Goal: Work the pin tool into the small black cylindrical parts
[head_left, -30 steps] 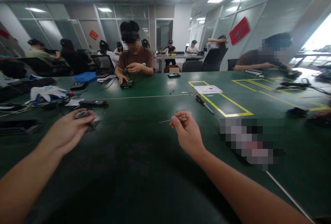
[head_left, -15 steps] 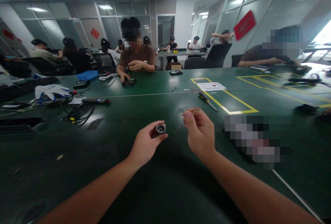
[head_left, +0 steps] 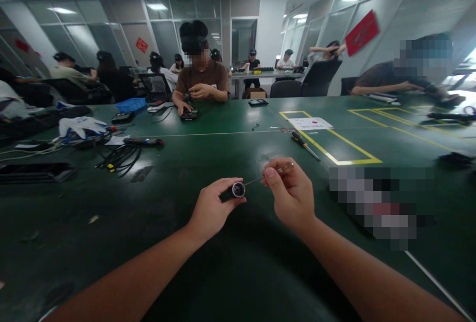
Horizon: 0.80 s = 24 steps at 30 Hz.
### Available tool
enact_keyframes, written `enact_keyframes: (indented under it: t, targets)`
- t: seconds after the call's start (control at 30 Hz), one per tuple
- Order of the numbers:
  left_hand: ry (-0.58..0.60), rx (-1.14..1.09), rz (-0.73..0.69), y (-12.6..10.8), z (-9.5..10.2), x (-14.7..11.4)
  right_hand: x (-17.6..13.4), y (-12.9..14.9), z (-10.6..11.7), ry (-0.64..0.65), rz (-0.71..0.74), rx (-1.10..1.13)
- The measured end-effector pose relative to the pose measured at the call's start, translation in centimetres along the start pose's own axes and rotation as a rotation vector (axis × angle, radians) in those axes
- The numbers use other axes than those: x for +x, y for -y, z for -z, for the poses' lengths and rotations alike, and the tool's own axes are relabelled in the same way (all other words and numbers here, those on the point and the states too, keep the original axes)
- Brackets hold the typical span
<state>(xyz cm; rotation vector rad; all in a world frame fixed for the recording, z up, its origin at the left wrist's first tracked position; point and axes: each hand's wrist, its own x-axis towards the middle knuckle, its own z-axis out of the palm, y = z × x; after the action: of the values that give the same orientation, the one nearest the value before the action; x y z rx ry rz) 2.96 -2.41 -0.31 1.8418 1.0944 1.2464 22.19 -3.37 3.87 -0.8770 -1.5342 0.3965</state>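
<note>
Between the thumb and fingers of my left hand (head_left: 211,209) is a small dark round part (head_left: 238,190) with a silvery rim; its hollow end faces me. My right hand (head_left: 294,195) is closed around a thin screwdriver (head_left: 286,168) with a see-through, amber-looking handle. Its slim shaft points left, and the tip reaches the right side of the round part's rim. Whether the tip touches the rim or lies just beside it, I cannot tell. Both hands are above the green table (head_left: 178,272).
A black-and-yellow screwdriver (head_left: 305,145) lies beyond my right hand, near a white paper sheet (head_left: 310,123) and yellow tape. Right of my arm is a pixelated object (head_left: 372,203). To the left are cables (head_left: 121,160), gloves (head_left: 81,128) and a blue basket (head_left: 131,104). A person (head_left: 201,79) works opposite.
The screwdriver's shaft has swung up from pointing down-left above the table to lying almost level, its tip now at the round part's rim. The whole view has shifted slightly.
</note>
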Motion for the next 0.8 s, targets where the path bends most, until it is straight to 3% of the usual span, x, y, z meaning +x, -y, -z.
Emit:
enact_keyframes:
  t: [0.17, 0.43, 0.57, 0.67, 0.8]
  targets:
    - [-0.011, 0.027, -0.041, -0.2, 0.2, 0.1, -0.1, 0.8, 0.0, 0.113, 0.104, -0.108]
    - [-0.031, -0.028, 0.004, 0.4, 0.1, 0.1, 0.0, 1.2, 0.0, 0.191, 0.227, -0.203]
    - [-0.102, -0.043, 0.077, 0.9, 0.2, 0.3, 0.0, 1.5, 0.0, 0.258, 0.283, -0.216]
    - [-0.161, -0.078, 0.102, 1.2, 0.3, 0.6, 0.0, 1.3, -0.2, 0.282, 0.213, -0.203]
    - [-0.208, -0.141, 0.104, 1.3, 0.5, 1.0, -0.1, 0.6, -0.5, 0.253, -0.080, -0.009]
